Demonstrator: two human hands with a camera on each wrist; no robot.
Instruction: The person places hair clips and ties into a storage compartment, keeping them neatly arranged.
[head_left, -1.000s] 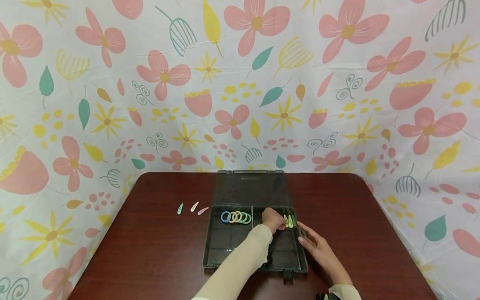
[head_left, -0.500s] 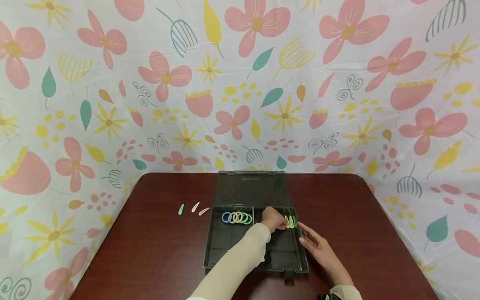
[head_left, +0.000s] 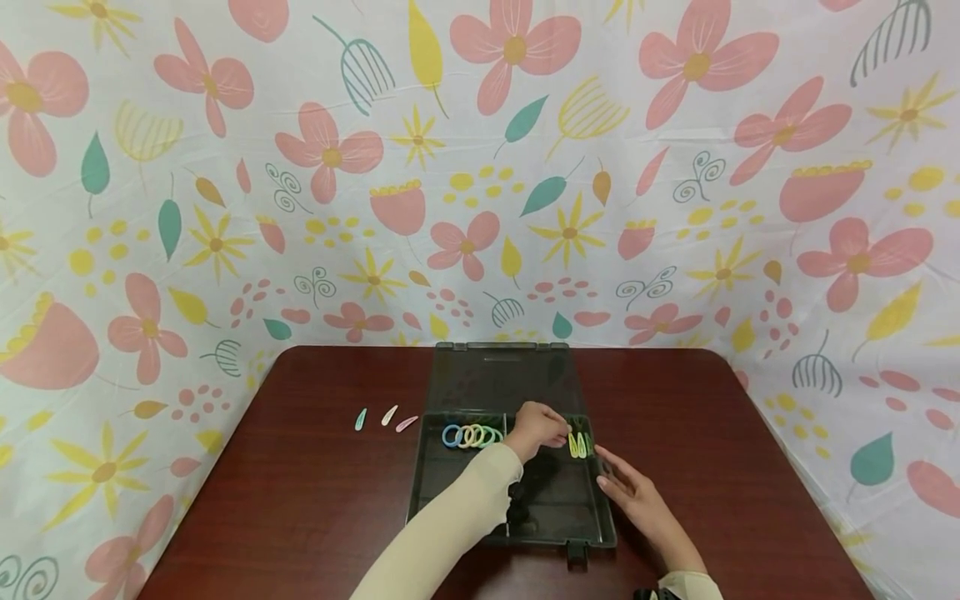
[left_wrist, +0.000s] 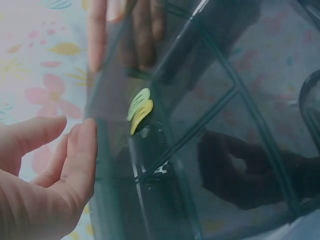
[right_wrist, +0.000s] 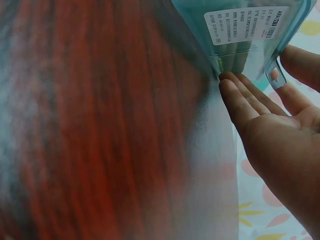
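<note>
In the head view a dark see-through plastic case (head_left: 442, 483) stands with its lid raised. A yellow hair clip (head_left: 573, 446) and a pale green hair clip (head_left: 582, 447) lie in its right compartment by the side wall. My left hand (head_left: 536, 429) hovers over that compartment, just left of the clips. The left wrist view shows its thumb and fingers apart with nothing between them. My right hand (head_left: 641, 500) touches the case's right side from outside, fingers nearly straight. In the right wrist view its fingers (right_wrist: 245, 100) meet the case wall.
Several coloured hair ties (head_left: 471, 436) overlap in a row in the left compartment. On the table left of the case lie a teal clip (head_left: 361, 419), a cream clip (head_left: 389, 415) and a pink clip (head_left: 407, 424). The lid (head_left: 502, 379) leans back behind; a latch (head_left: 577, 553) hangs in front.
My left hand has lifted away from the clips, slightly up and left, and its fingers have loosened. The right hand stays at the case's side.
</note>
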